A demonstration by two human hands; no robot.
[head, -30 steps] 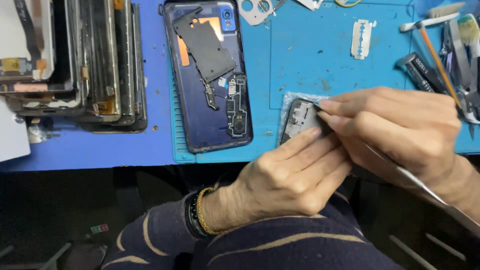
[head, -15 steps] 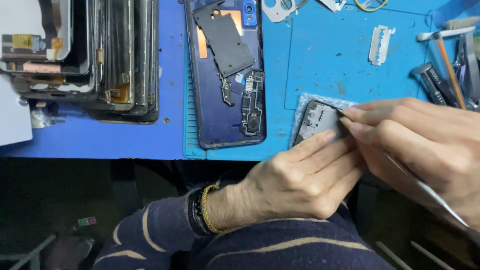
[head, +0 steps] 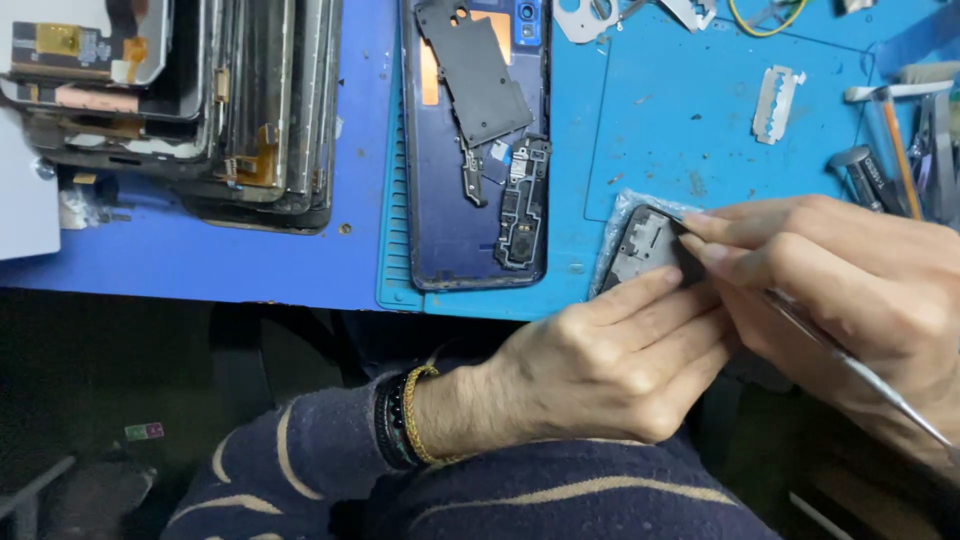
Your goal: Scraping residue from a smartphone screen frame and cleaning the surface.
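Nearest the viewer, the left hand comes up from a striped dark sleeve, beaded bracelets on its wrist, fingers closed together and pressed against the lower edge of a small grey phone part. That part lies at the near edge of the worktop, half inside a clear plastic wrap, between the fingertips of both hands. The right hand is just beside the left, touching it, its fingers pinched narrow around a thin metal tool whose shaft runs back under the palm; its fingertips rest on the part's right edge. Beyond the left hand, a blue phone back frame lies open on the blue mat, a black shield plate on it. Beyond the right hand are a razor blade and a cluster of tools. Far to the left of both hands stands a stack of phone screens.
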